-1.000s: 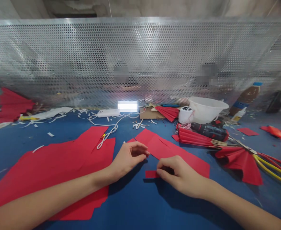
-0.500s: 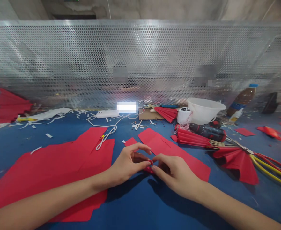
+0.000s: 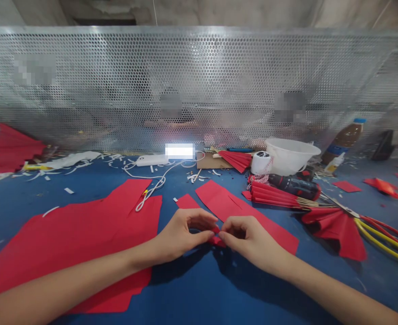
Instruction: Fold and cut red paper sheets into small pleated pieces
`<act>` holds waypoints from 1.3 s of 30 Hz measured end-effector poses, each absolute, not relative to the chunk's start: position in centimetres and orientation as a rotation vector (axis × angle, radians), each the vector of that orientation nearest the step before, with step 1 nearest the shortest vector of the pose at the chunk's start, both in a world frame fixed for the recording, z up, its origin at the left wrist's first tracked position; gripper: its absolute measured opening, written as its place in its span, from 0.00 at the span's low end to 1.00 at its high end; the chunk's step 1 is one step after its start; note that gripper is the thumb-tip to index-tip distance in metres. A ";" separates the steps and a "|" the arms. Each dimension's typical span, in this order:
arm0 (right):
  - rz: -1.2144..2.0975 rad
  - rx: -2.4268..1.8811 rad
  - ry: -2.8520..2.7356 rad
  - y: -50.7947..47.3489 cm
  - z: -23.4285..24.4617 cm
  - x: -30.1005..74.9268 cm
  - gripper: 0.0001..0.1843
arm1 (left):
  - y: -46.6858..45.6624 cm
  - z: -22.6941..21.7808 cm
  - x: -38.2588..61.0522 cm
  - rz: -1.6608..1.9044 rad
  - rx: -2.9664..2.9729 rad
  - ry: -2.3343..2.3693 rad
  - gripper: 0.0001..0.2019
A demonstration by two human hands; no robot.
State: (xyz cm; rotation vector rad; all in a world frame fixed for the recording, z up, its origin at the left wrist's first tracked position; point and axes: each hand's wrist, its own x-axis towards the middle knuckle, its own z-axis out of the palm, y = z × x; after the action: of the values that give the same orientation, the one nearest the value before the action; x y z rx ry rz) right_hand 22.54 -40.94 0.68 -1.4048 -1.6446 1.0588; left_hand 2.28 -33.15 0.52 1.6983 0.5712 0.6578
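Both my hands meet over the blue table (image 3: 181,293), pinching a small piece of red paper (image 3: 216,241) between them. My left hand (image 3: 188,230) grips it with thumb and fingertips from the left. From the right, my right hand (image 3: 249,234) holds it with thumb and index finger. Most of the piece is hidden by the fingers, so its exact shape cannot be made out. Large red paper sheets (image 3: 93,239) lie under and beside my left forearm. Behind my hands lies a red paper strip (image 3: 249,216).
At right are a folded red paper fan (image 3: 344,230), scissors with yellow and red handles (image 3: 385,237), a power drill (image 3: 295,185), a white bowl (image 3: 288,158) and a bottle (image 3: 344,140). A white power bank (image 3: 151,160) with a cable stands before the perforated metal screen (image 3: 199,81).
My fingers have shifted slightly on the red paper, and my right hand has moved a little to the right. More of the piece shows below the fingertips.
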 end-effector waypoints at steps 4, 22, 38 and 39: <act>1.059 -1.380 -1.629 -41.0 0.9 22.7 0.12 | -33.2 0.9 2.2 0.618 1.752 0.613 0.10; 0.761 -1.401 -1.980 -42.0 0.6 22.8 0.12 | -33.4 1.1 1.9 0.441 1.941 0.580 0.10; 0.360 -1.259 -2.288 -41.1 0.0 23.6 0.10 | -30.0 0.7 1.2 0.750 2.088 1.034 0.10; 0.350 -1.253 -2.283 -41.0 -0.1 23.6 0.10 | -30.2 0.8 1.3 0.763 2.090 1.039 0.11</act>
State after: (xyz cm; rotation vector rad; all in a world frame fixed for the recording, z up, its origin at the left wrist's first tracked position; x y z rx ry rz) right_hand 23.64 -41.01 -0.12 -1.2535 -2.2830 0.3501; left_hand 1.25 -30.16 0.79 2.0902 1.0390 0.7625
